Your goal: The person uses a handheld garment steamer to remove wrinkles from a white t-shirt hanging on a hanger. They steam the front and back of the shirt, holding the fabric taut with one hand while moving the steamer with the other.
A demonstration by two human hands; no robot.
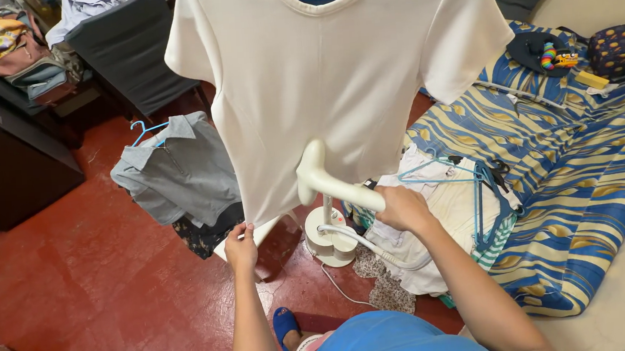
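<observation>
A cream short-sleeved shirt (342, 76) hangs upright in front of me on a blue hanger. My left hand (240, 246) pinches the shirt's lower left hem and holds it taut. My right hand (402, 207) grips the handle of a cream garment steamer head (321, 176), whose flat nozzle presses against the lower middle of the shirt. A white hose runs from the handle down to the steamer base (331, 242) on the red floor.
A grey collared shirt (179, 175) on a blue hanger lies on the floor at left. A blue and yellow striped mattress (587, 176) at right carries white clothes, blue hangers (477, 185) and a dotted pouch (620, 47). Dark furniture with piled clothes stands at upper left.
</observation>
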